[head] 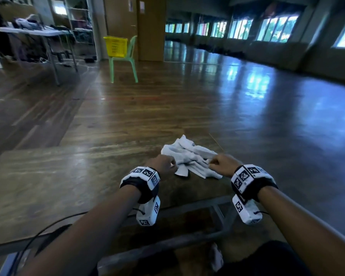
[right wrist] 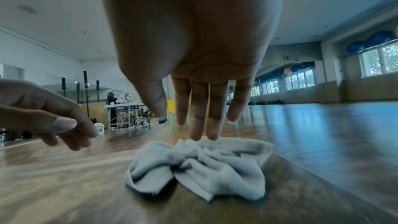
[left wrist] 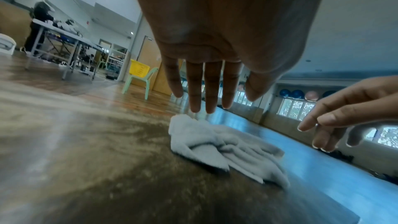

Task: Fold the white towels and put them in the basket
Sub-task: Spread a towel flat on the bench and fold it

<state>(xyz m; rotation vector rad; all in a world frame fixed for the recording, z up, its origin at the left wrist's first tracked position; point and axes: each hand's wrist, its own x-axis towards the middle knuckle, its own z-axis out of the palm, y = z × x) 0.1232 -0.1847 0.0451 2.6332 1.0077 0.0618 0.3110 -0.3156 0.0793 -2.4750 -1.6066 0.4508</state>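
I find no readable text, number or brand anywhere; the wrist-mounted camera units point(head: 147, 177) I'm watching through carry only black-and-white square marker patterns, no letters.

Glossy wooden floor point(head: 167, 100), window row point(head: 247, 28), green chair point(head: 126, 60), cluttered folding table point(head: 34, 31)

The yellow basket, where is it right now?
In the head view the yellow basket sits on a green chair far across the floor, upper left, beside the wooden door.
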